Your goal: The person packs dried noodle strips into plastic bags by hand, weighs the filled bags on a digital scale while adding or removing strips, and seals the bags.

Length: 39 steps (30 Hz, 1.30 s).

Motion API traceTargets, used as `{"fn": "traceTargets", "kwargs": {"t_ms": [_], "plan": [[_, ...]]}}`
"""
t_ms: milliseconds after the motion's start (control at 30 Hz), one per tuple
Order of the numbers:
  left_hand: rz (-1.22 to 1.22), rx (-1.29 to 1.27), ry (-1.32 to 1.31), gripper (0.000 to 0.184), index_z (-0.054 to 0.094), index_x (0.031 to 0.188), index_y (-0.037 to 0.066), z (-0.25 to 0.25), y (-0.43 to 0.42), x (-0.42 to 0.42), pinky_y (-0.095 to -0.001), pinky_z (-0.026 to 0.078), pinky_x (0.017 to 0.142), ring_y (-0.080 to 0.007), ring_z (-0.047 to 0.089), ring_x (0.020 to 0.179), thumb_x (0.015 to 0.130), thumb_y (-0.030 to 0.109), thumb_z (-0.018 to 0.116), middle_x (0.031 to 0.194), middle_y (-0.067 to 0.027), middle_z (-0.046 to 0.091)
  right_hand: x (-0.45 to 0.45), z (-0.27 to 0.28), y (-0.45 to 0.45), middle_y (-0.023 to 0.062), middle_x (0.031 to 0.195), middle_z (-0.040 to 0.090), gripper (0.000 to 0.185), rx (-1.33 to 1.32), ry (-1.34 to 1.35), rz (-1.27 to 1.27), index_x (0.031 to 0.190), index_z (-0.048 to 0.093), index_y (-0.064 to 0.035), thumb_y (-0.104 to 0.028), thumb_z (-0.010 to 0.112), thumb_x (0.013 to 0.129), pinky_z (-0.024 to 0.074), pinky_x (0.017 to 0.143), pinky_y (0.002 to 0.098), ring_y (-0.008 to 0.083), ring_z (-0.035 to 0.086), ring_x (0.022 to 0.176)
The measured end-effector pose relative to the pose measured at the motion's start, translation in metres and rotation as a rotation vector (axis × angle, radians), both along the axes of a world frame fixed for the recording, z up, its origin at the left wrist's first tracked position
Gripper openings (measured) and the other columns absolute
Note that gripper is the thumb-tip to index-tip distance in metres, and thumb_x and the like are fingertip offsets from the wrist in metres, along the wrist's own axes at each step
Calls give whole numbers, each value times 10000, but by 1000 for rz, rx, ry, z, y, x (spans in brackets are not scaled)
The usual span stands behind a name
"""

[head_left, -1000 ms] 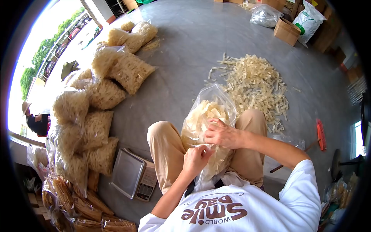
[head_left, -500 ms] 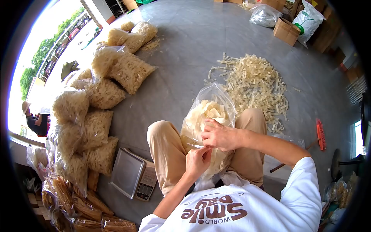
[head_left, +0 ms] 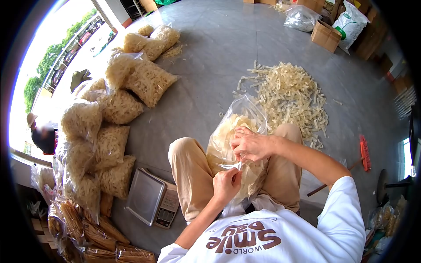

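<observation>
Between my knees stands a clear plastic bag [head_left: 245,105] with pale, flat dried strips [head_left: 239,122] inside. My left hand [head_left: 226,184] is closed in a pinch on the near edge of the bag, low in front of my shirt. Just above and to the right, my right hand [head_left: 251,144] has its fingers bent over the strips and the bag's side. A stretched fold of plastic shows between the two hands. The tips of my right fingers are partly hidden. Beyond the bag, a loose heap of similar strips [head_left: 291,98] lies on the floor.
Filled bags [head_left: 116,149] are piled along the left. A scale [head_left: 153,197] sits beside my left knee. To the right is a red broom head [head_left: 364,152] with its stick. A cardboard box [head_left: 326,36] and a white sack [head_left: 351,26] stand at the back right. A person [head_left: 43,136] is at far left.
My right hand has moved slightly up, away from my left hand, and its fingers now spread more over the strips. My left hand keeps its pinch. The person at far left has shifted slightly.
</observation>
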<state>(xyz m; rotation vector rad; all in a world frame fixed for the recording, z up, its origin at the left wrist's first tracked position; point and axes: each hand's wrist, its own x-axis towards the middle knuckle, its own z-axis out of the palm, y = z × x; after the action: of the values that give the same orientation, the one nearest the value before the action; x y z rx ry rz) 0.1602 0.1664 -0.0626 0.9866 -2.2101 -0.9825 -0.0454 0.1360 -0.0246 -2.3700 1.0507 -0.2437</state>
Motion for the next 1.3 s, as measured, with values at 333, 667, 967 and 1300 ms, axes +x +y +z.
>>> {"fn": "traceTargets", "kwargs": {"t_ms": [333, 667, 967, 1300], "plan": [[-58, 186, -173, 282, 559, 640, 24, 20, -21, -4, -405, 441, 498, -337, 573, 523, 809, 240, 625, 529, -152, 538, 6, -1, 10, 52, 905, 528, 244, -339, 248, 4, 862, 612, -72, -101, 706, 640, 206, 1092, 488, 223, 488, 1078], [-117, -88, -161, 145, 590, 667, 28, 7, -20, -17, -419, 457, 496, -342, 579, 513, 776, 123, 601, 533, -152, 552, 4, 1, 26, 30, 926, 526, 250, -437, 190, -92, 859, 610, -91, -138, 728, 644, 209, 1099, 460, 202, 490, 1070], [-44, -35, -87, 243, 527, 600, 6, 1, -16, -13, -414, 415, 473, -351, 534, 479, 781, 140, 621, 518, -168, 515, 7, -3, 13, 18, 916, 526, 160, -348, 219, 7, 835, 608, -100, -146, 671, 696, 212, 1097, 466, 195, 487, 1060], [-194, 94, -127, 153, 696, 754, 89, 7, -32, -14, -430, 477, 540, -355, 601, 590, 796, 208, 610, 624, -178, 602, 19, -26, 56, -15, 935, 556, 145, -791, 154, -271, 905, 618, -117, -153, 573, 771, 297, 1034, 432, 146, 506, 990]]}}
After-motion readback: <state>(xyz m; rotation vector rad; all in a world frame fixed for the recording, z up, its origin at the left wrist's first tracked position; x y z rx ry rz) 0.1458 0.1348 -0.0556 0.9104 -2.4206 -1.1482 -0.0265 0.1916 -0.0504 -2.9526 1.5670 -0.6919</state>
